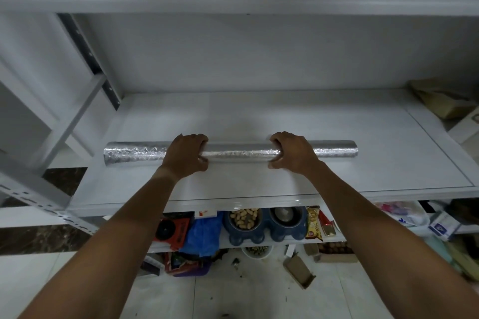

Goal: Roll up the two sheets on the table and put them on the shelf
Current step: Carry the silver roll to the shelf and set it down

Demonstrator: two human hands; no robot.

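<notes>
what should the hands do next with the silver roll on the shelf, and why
Probably let go and draw back. The silver roll already lies flat on the white shelf, well behind its front edge, with the left hand and right hand both curled around it. Only one roll shows here, so a second may remain.

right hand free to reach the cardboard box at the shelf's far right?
Probably not yet: the right hand grips the silver roll. Once it lets go, bare shelf lies between it and the cardboard box.
</notes>
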